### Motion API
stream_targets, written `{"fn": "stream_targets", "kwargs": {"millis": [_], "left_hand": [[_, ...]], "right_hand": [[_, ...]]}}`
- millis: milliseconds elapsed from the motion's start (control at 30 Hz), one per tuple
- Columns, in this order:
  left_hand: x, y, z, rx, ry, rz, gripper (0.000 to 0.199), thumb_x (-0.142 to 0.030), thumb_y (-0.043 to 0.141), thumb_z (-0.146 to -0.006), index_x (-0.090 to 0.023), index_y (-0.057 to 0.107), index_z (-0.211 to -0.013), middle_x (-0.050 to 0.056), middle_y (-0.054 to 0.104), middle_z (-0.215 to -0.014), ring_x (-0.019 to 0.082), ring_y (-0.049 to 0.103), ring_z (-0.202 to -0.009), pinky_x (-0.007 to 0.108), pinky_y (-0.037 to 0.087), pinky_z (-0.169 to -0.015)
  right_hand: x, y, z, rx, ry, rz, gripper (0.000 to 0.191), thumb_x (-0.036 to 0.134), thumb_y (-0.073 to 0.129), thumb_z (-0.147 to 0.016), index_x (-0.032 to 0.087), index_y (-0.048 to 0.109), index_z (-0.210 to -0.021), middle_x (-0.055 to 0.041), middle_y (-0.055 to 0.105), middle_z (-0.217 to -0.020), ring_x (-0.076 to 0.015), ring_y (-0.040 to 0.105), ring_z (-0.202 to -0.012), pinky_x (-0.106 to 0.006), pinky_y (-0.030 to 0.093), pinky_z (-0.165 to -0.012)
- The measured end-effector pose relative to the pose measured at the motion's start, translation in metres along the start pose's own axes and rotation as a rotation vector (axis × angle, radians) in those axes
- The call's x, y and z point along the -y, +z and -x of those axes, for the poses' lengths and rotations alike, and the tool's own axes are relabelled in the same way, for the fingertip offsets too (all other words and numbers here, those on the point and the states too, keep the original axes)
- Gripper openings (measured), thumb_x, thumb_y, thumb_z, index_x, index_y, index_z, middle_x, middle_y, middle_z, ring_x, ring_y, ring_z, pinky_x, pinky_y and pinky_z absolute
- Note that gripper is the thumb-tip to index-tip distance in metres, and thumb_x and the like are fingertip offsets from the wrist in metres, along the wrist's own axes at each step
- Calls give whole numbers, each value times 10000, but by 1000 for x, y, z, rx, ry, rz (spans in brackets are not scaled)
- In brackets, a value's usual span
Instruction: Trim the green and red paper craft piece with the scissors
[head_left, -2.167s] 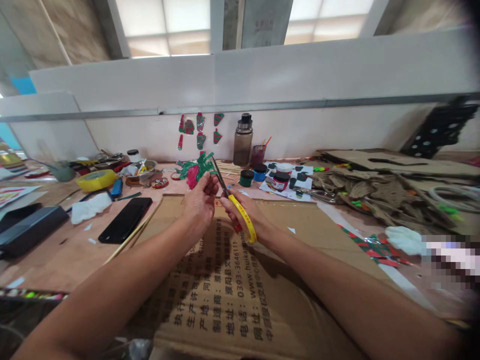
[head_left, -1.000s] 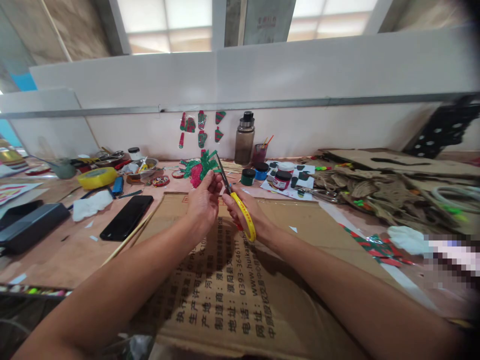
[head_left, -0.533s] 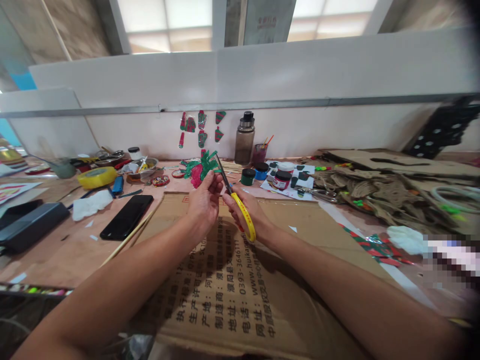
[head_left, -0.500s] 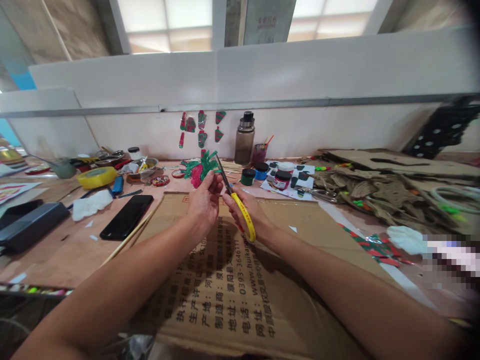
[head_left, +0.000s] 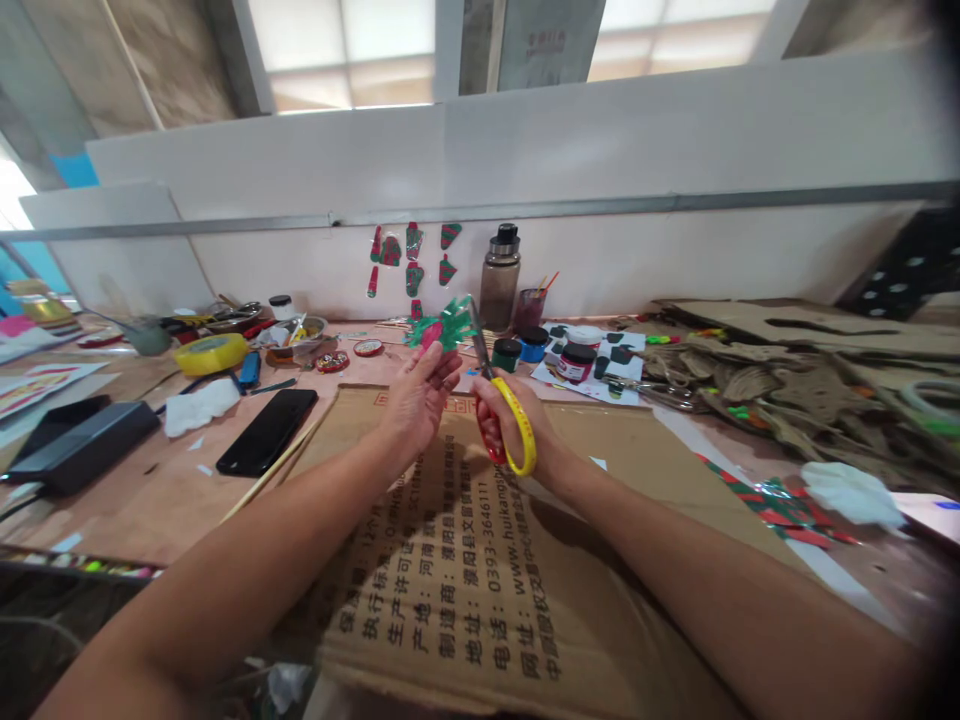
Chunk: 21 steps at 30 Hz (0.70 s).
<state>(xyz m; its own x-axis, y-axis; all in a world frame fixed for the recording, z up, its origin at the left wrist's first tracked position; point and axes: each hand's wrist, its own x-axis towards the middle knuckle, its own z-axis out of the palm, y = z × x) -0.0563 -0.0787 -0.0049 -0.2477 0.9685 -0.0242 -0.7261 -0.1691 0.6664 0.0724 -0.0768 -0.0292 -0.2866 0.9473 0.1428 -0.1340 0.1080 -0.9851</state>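
Note:
My left hand (head_left: 426,392) pinches a green and pink piece (head_left: 455,325) with fringed green edges, raised above the back edge of a printed cardboard sheet (head_left: 442,610). Just to its right, my right hand (head_left: 517,410) is closed on scissors (head_left: 517,425) with yellow and red handles. The scissor blades point up and lean left, their tips beside the green fringe. Whether the blades touch the piece cannot be made out.
On the left lie a black phone (head_left: 268,432), yellow tape (head_left: 211,353) and a wooden stick. Behind stand a bottle (head_left: 500,280) and paint jars (head_left: 578,361). Brown cut shapes (head_left: 814,375) pile up at the right. Red-green pieces hang on the white wall.
The view has shifted slightly left, so the scene sits further right. My left hand has turned the green and pink piece, and the scissors have moved slightly away from my left fingers.

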Motion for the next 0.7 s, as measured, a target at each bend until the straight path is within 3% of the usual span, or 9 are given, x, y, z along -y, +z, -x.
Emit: {"fn": "stream_targets", "kwargs": {"millis": [100,200,367,500,567,700], "left_hand": [[-5,-7,-6,-16,-3,-67,219,-340,784,-865,-157,664,-870,70,737,-898,144,704,-798,241,531,-728],[-11,-15,-13,-80,-3,-122,326,-472,726,-893,-164,633,-837,77,731,-865,152,699,-768,245,513,-680],[-35,-32,-28,-182,133,-325,244,-324,607,-952,-160,618,-772,39,687,-746,93,603,-591,207,379,-555],[-71,-61,-47,-258,350,-652,195,-272,620,-907,-165,613,-745,30,671,-723,102,552,-577,231,325,-553],[-96,-82,-57,-310,438,-861,195,-261,571,-924,-170,603,-754,35,670,-735,126,550,-616,256,355,-600],[-151,-129,-70,-518,556,-1342,211,-292,553,-919,-183,596,-743,59,666,-774,198,557,-760,328,409,-752]], "right_hand": [[4,-2,-2,-38,10,-78,460,609,744,-733,241,488,-834,102,446,-519,-70,345,-358,-190,296,-316],[3,-6,-4,-47,-15,-121,446,601,734,-735,233,504,-838,98,461,-535,-63,352,-368,-176,314,-323],[1,-7,-7,-32,23,-118,447,609,720,-743,240,469,-773,87,437,-500,-75,365,-376,-182,327,-327],[4,-5,-5,-31,7,-128,453,606,743,-718,232,500,-799,88,448,-525,-64,355,-381,-170,310,-331],[4,-4,-4,-29,9,-126,464,607,755,-706,229,506,-809,86,460,-541,-62,363,-384,-168,316,-332],[1,-4,-4,-25,58,-109,473,628,743,-711,238,496,-813,91,440,-520,-72,351,-355,-189,316,-307]]}}
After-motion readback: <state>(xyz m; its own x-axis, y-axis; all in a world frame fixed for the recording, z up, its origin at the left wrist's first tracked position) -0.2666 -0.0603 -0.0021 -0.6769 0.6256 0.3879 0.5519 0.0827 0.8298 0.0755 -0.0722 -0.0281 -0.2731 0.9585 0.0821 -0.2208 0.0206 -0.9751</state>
